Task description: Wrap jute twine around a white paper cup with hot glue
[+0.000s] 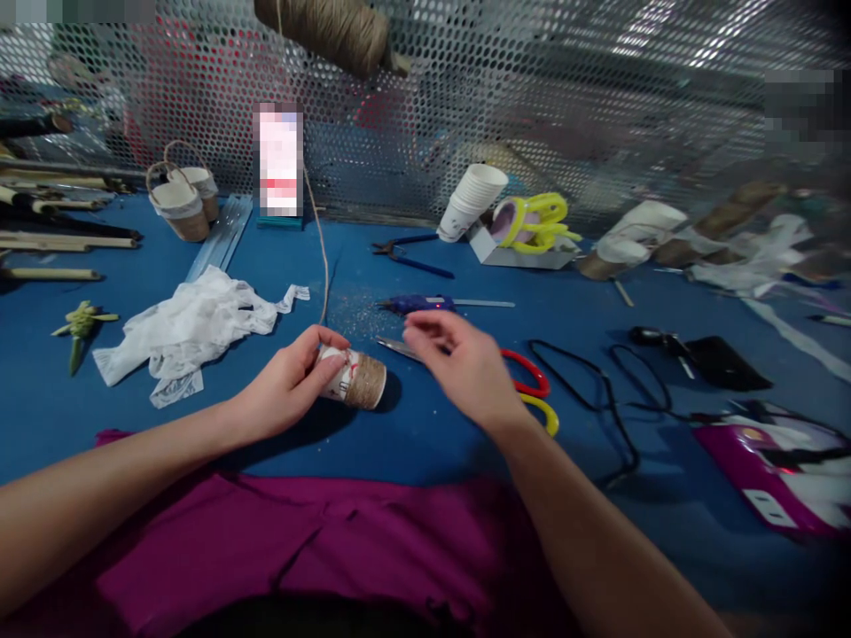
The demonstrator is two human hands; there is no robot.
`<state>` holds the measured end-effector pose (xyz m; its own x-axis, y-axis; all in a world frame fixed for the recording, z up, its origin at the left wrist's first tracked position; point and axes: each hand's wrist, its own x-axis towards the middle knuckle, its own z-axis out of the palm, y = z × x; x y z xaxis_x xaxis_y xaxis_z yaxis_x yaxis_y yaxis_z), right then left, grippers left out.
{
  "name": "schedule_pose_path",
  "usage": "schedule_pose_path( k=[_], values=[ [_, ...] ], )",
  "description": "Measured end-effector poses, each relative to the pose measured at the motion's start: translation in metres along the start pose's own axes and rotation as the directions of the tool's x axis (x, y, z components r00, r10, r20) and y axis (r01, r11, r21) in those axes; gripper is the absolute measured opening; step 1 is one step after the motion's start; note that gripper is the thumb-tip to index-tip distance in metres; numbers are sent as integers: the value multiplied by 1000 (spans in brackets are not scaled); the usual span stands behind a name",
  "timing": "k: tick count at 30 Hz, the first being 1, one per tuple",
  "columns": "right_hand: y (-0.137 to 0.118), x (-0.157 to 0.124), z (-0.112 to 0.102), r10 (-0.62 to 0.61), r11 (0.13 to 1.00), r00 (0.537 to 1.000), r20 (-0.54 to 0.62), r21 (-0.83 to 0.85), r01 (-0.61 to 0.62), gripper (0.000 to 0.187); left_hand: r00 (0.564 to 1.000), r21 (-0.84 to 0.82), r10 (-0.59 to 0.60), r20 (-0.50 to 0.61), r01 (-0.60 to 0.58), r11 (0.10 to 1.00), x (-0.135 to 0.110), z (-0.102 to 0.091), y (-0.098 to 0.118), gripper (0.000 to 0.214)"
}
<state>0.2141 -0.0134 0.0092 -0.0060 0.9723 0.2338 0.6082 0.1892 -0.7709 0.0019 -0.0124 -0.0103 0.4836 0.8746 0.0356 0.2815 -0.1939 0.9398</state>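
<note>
Our left hand grips the cup at its bare white end, with the thumb on top and the fingers curled around it. The cup lies on its side on the counter, just in front of us. Its long axis runs left to right, and the wrapped end points toward our right hand. That hand hovers near this end without touching it, above the scissors. Its fingers are loosely bent and blurred, so we cannot tell whether they pinch anything. The twine rises from beside the left thumb toward the spool.
</note>
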Motion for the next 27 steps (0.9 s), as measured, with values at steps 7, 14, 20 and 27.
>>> schedule_pose_path(
  k=[7,14,20,27],
  values=[
    [41,27,-25,226,891,962,-151,-368,-267,17,1000,67,-17,-25,18,998,0,-2,4,25],
    [38,34,-20,332,865,933,-138,-351,-360,25,996,168,34,-84,-19,986,0,-4,4,22],
    [17,20,-33,339,934,933,-125,-79,-350,32,987,187,77,-142,-50,981,3,-4,1,16],
    [-19,-4,-40,268,910,927,261,246,-332,22,986,148,55,-159,-31,988,5,-4,-1,14]
  ],
)
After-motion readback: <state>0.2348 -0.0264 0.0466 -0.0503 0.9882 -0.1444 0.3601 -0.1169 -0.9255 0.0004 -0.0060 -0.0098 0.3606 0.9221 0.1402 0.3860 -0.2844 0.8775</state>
